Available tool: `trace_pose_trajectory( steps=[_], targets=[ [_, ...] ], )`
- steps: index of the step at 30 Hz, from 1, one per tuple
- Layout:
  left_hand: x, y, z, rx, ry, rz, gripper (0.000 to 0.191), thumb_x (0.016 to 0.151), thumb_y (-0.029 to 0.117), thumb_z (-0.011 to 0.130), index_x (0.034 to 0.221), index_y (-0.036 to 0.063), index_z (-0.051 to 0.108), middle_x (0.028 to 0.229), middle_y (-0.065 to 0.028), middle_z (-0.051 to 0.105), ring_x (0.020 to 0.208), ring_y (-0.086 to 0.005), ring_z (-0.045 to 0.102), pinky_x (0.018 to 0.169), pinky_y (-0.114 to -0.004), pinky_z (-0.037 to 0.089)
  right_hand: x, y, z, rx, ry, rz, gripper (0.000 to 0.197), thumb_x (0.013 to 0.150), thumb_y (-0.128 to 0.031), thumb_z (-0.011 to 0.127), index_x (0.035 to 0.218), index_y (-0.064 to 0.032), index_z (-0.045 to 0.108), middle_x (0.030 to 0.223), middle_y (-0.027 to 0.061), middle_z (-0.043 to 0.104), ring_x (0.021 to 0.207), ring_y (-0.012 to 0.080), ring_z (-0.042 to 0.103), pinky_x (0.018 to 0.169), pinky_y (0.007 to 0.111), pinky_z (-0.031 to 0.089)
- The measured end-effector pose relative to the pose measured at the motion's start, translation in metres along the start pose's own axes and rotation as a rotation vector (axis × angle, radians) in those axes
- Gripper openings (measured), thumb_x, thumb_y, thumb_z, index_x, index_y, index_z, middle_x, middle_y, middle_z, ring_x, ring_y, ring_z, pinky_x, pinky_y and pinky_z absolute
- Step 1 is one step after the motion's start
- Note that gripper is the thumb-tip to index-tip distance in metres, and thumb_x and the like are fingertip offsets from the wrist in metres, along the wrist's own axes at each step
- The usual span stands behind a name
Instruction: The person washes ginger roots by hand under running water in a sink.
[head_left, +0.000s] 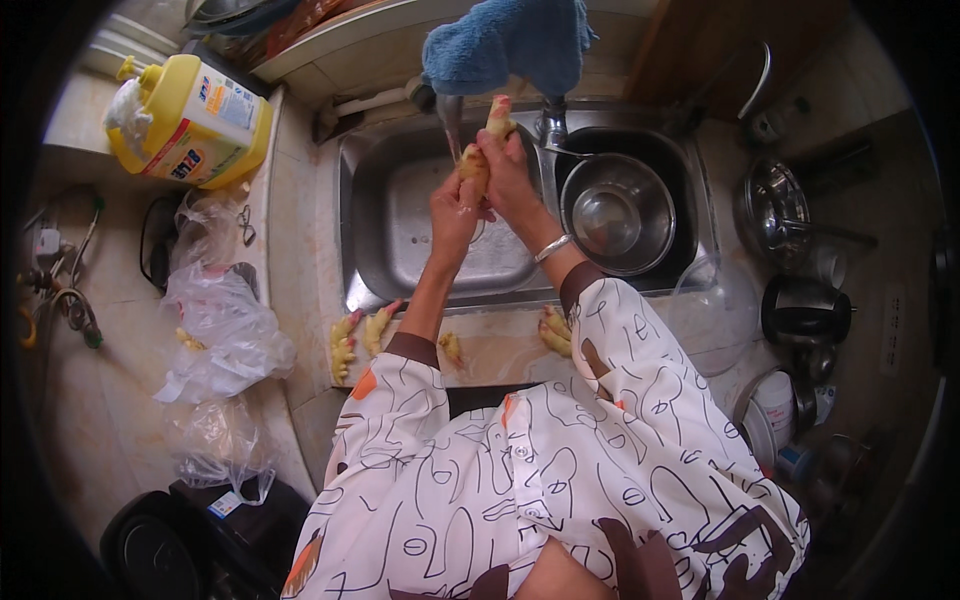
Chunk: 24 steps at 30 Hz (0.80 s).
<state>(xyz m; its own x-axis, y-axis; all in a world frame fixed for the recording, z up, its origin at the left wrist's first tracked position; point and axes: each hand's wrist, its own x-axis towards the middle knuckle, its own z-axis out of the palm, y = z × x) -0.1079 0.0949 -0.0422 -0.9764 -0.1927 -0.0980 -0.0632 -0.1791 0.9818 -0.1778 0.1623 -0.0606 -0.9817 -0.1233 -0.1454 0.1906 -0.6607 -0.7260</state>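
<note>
Above the left basin of the stainless steel sink (397, 247), my left hand (454, 214) grips a knobby piece of ginger root (472, 166). My right hand (512, 171), close against it, is closed around ginger with a pink tip (499, 112). Whether both parts belong to one root I cannot tell. Beside the ginger, water runs from a faucet (450, 112). More ginger lies along the front counter edge: two pieces at the left (343, 349) (377, 330), a small bit (450, 347), and a piece (555, 335) near my right sleeve.
A metal bowl (660, 217) holding a smaller bowl sits in the right basin. A blue towel (510, 49) hangs over the faucet. At left stand a yellow detergent jug (199, 124) and plastic bags (225, 322). A metal lid (772, 210) and kettle (806, 315) are at right.
</note>
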Motion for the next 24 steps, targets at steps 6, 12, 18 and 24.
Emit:
trace_pose_trajectory(
  steps=[6, 12, 18, 24],
  targets=[
    [-0.004, 0.001, -0.004, -0.169, -0.015, 0.001, 0.027, 0.083, 0.004, 0.038, 0.102, -0.0043, 0.054, 0.080, -0.0077, 0.059, 0.064, -0.0111, 0.057, 0.055, -0.023, 0.050, 0.007, 0.006, -0.010, 0.203, -0.089, 0.053, 0.023, 0.082, -0.012, 0.055, 0.097, -0.0067, 0.039, 0.081, 0.0013, 0.048, 0.068, 0.0084, 0.051, 0.059, 0.023, 0.045],
    [0.009, -0.006, -0.025, 0.609, -0.033, 0.115, 0.024, 0.078, 0.002, 0.038, 0.090, -0.0086, 0.057, 0.076, -0.0102, 0.059, 0.063, -0.0137, 0.060, 0.057, -0.023, 0.050, -0.004, 0.006, -0.001, 0.047, -0.133, 0.012, 0.022, 0.082, -0.013, 0.055, 0.097, -0.0073, 0.038, 0.082, 0.0004, 0.047, 0.069, 0.0078, 0.052, 0.059, 0.021, 0.046],
    [-0.001, 0.002, -0.007, -0.061, 0.076, -0.067, 0.022, 0.077, 0.001, 0.040, 0.085, -0.0080, 0.058, 0.071, -0.0105, 0.059, 0.059, -0.0161, 0.060, 0.054, -0.025, 0.053, -0.014, -0.003, 0.009, -0.194, -0.103, -0.117, 0.021, 0.082, -0.012, 0.054, 0.094, -0.0068, 0.037, 0.081, 0.0011, 0.046, 0.066, 0.0070, 0.052, 0.056, 0.021, 0.045],
    [-0.002, 0.001, -0.006, 0.117, 0.048, -0.087, 0.021, 0.077, 0.002, 0.040, 0.081, -0.0076, 0.058, 0.066, -0.0108, 0.059, 0.053, -0.0171, 0.060, 0.048, -0.025, 0.052, -0.013, 0.006, -0.001, -0.164, 0.039, -0.147, 0.023, 0.081, -0.012, 0.055, 0.094, -0.0063, 0.037, 0.080, 0.0013, 0.046, 0.066, 0.0069, 0.051, 0.055, 0.021, 0.045]
  ],
)
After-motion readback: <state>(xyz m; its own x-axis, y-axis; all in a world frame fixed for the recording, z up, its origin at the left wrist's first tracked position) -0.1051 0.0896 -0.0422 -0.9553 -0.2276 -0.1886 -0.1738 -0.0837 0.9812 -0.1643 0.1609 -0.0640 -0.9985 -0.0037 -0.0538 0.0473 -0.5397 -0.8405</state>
